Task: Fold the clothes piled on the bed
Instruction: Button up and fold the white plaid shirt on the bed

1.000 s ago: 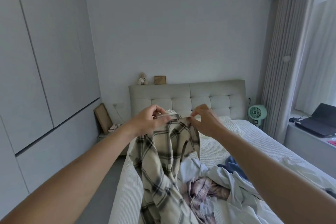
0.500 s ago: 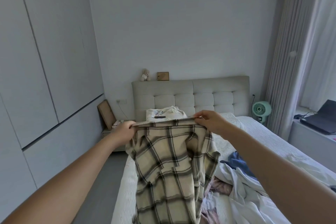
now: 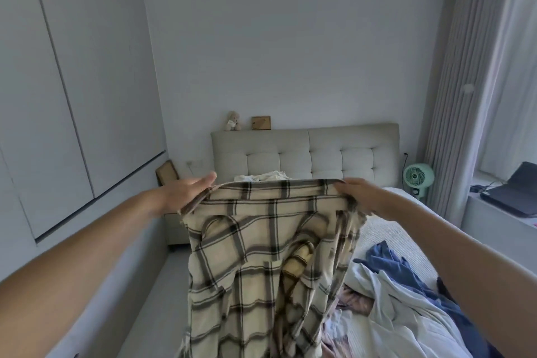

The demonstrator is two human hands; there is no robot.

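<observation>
The plaid shirt [image 3: 261, 256] is pinched at its shoulders by the left hand [image 3: 186, 193] and right hand [image 3: 359, 193]; its twisted sleeve may be folded in crooked over the bed [image 3: 386, 229].

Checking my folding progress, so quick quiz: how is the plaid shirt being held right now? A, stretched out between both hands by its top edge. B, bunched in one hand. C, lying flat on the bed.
A: the left hand and right hand each hold an end of the plaid shirt's top edge, and it hangs down.
</observation>
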